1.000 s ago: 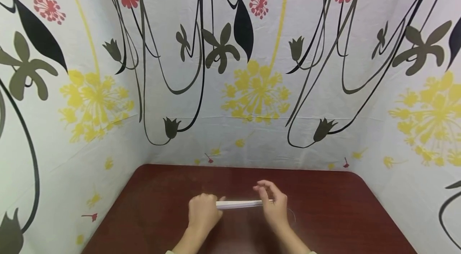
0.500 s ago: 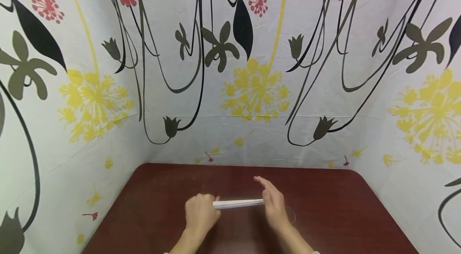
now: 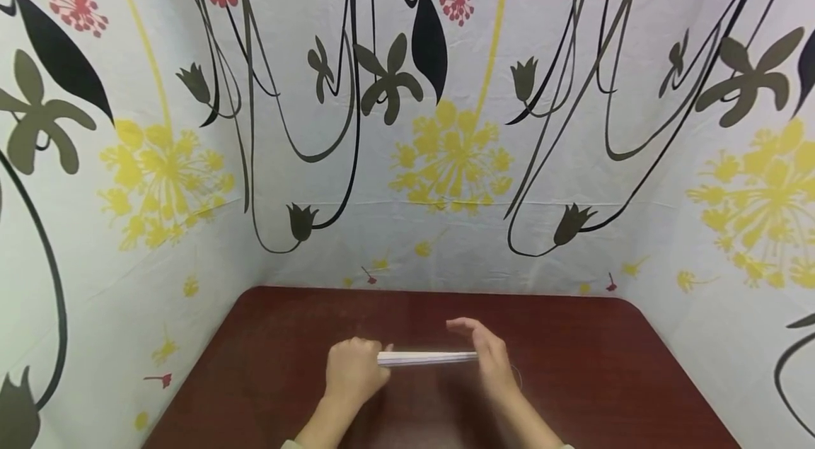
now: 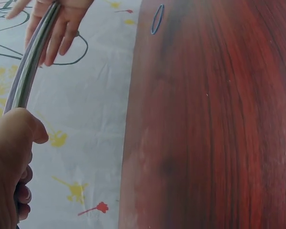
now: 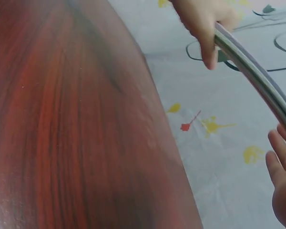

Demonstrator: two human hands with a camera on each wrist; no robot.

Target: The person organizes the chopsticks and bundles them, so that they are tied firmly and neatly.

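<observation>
Gripping a slim layered strip (image 3: pixel 428 358) above the wood-grained counter (image 3: pixel 267 357), left hand (image 3: pixel 356 371) faces right hand (image 3: pixel 494 365) (fingers extended, at the strip's end).

the bundle (image 3: pixel 428 358) is whitish — the table (image 3: pixel 573 364) reddish, the cloth (image 3: pixel 356 251) yellow-flowered.

A reddish-brown table (image 3: pixel 407 322) filled the head view's lower middle; at the left wrist view's top, a blue loop (image 4: pixel 154 21) lay on it.

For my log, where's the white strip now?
In the head view, low centre, the white strip runs above the table, from the left hand to the right hand.
</observation>
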